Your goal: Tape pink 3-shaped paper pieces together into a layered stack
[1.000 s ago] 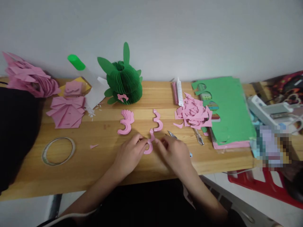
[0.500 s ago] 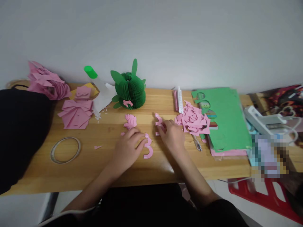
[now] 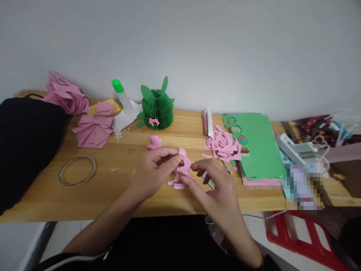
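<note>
My left hand (image 3: 153,169) pinches a pink curved paper cut-out (image 3: 184,162) just above the wooden table (image 3: 113,195). My right hand (image 3: 217,186) is beside it, with its fingertips on the same pink pieces; a second pink curved piece (image 3: 175,183) lies under them on the table. A small stack of pink curved cut-outs (image 3: 154,142) lies a little further back. Behind that stack stands a green honeycomb paper figure (image 3: 156,107) with a pink bow.
A heap of pink scraps (image 3: 224,145) and a stack of green sheets (image 3: 255,146) lie to the right, with a glue gun (image 3: 296,145) beyond. On the left are a tape ring (image 3: 76,171), pink folded paper (image 3: 93,130), a green-capped glue bottle (image 3: 124,98) and a black bag (image 3: 25,143).
My right hand reached back to the pink piece near the scraps and came forward again. My left hand now holds a pink cut-out lifted off the table. The camera view shifted.
</note>
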Demonstrator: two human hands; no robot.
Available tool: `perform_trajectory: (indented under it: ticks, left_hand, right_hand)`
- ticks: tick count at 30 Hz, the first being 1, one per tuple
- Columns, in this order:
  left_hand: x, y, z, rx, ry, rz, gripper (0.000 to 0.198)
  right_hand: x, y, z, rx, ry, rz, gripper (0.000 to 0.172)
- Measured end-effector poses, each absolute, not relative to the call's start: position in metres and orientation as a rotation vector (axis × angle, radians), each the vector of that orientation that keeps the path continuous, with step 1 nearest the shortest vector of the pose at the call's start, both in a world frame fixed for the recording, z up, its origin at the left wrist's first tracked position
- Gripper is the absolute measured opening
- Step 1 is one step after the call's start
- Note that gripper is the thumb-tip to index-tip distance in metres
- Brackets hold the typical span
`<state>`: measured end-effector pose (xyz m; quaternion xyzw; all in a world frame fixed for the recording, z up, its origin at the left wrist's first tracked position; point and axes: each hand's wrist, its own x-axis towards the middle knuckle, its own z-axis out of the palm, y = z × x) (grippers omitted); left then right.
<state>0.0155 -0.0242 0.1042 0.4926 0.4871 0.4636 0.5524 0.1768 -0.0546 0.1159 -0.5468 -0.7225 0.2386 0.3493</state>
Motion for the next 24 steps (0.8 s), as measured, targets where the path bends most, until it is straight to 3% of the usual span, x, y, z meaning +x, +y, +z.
perform_trajectory:
  ticks: [5,8,13,18,24]
  left_hand:
    - [0.010,-0.041,0.122,1.351,1.106,1.102,0.017]
    - [0.010,-0.051,0.126,1.475,1.107,1.155,0.015]
    - [0.012,-0.067,0.124,1.549,1.151,1.287,0.009]
    - [0.014,-0.076,0.126,2.158,1.318,1.481,0.009]
    - [0.009,-0.078,0.128,2.537,1.269,1.479,0.013]
  right_hand:
    - [0.177,-0.061,0.126,-1.263,-1.512,1.073,0.006]
    - [0.174,-0.067,0.125,-1.201,-1.406,1.155,0.006]
    - [0.168,-0.076,0.127,-1.156,-1.364,1.086,0.008]
    - [0.164,-0.085,0.133,-1.177,-1.436,0.881,0.008]
    - [0.164,-0.092,0.137,-1.165,-1.633,0.555,0.013]
